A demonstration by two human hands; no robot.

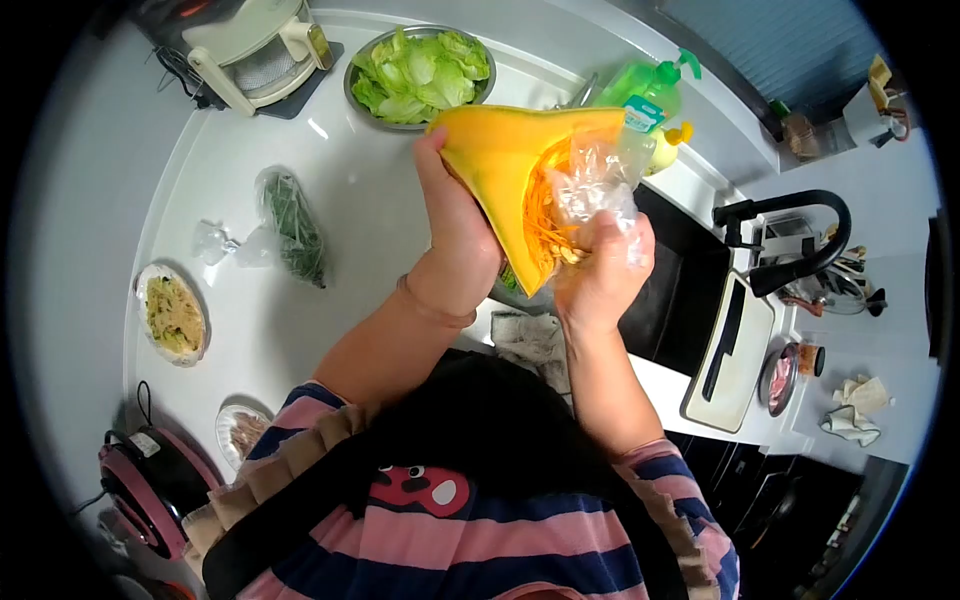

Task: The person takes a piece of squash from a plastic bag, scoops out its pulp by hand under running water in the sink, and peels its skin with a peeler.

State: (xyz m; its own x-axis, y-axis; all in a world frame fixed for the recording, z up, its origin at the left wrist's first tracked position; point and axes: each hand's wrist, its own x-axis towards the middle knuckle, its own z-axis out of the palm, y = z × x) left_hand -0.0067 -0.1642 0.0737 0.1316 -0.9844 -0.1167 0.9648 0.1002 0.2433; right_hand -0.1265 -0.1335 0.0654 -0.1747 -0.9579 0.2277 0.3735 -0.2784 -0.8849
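Note:
A large wedge of pumpkin (497, 148) is held up over the counter, its yellow rind on the left and its orange stringy pulp (543, 200) with pale seeds on the right. My left hand (455, 215) grips the rind side, thumb up along the edge. Bunched clear plastic film or a bag (604, 175) lies against the pulp side. My right hand (612, 265) is closed around its lower part, close to the seeds. Part of my right fingers is hidden behind the plastic.
A metal bowl of lettuce (418, 75) stands behind the pumpkin. Bagged greens (292, 225) and a plate of food (172, 315) lie left. On the right are a dark sink (680, 280), black faucet (800, 205), cutting board (735, 350) and green soap bottle (640, 90). A cloth (528, 340) lies in front.

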